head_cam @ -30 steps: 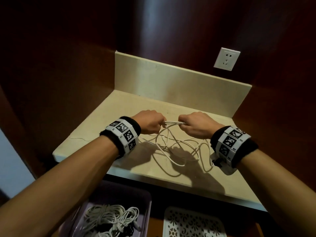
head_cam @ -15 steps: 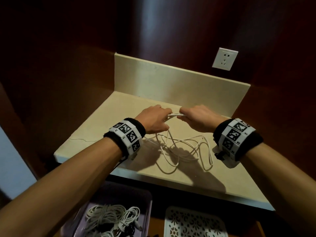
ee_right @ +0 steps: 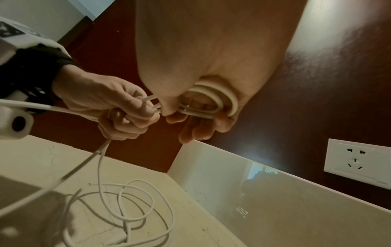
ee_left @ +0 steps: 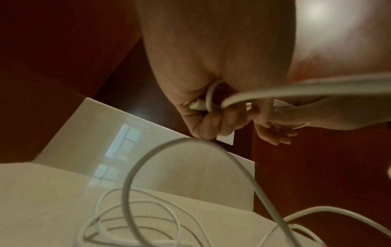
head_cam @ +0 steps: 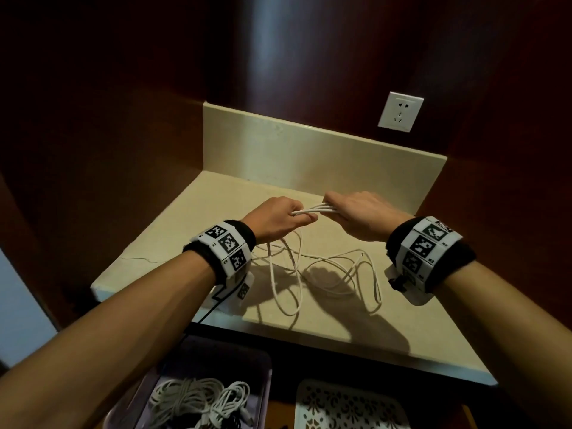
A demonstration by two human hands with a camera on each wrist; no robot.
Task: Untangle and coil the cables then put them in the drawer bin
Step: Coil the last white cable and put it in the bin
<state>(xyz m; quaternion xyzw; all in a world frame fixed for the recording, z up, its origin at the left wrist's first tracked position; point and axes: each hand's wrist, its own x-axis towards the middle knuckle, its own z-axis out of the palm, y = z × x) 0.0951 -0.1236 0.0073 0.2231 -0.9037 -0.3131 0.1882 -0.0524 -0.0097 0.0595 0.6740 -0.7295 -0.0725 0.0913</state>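
A long white cable (head_cam: 309,209) runs as a short folded bundle between both hands above the beige counter (head_cam: 173,243). My left hand (head_cam: 278,216) grips one end of the bundle, and its curled fingers (ee_left: 211,123) show in the left wrist view. My right hand (head_cam: 349,212) grips the other end, where several cable loops (ee_right: 213,98) wrap round its fingers. The rest of the cable (head_cam: 325,267) hangs down and lies in loose loops on the counter, also seen as slack cable (ee_right: 127,200) in the right wrist view.
A purple drawer bin (head_cam: 263,363) below the counter's front edge holds coiled white cables (head_cam: 198,400). A white patterned tray (head_cam: 349,407) lies to its right. A wall socket (head_cam: 400,111) sits above the beige backsplash (head_cam: 309,153). Dark wooden walls enclose both sides.
Both hands have risen and moved farther back over the counter with the bundle between them. More cable has been lifted, and the loose loops on the counter have shifted.
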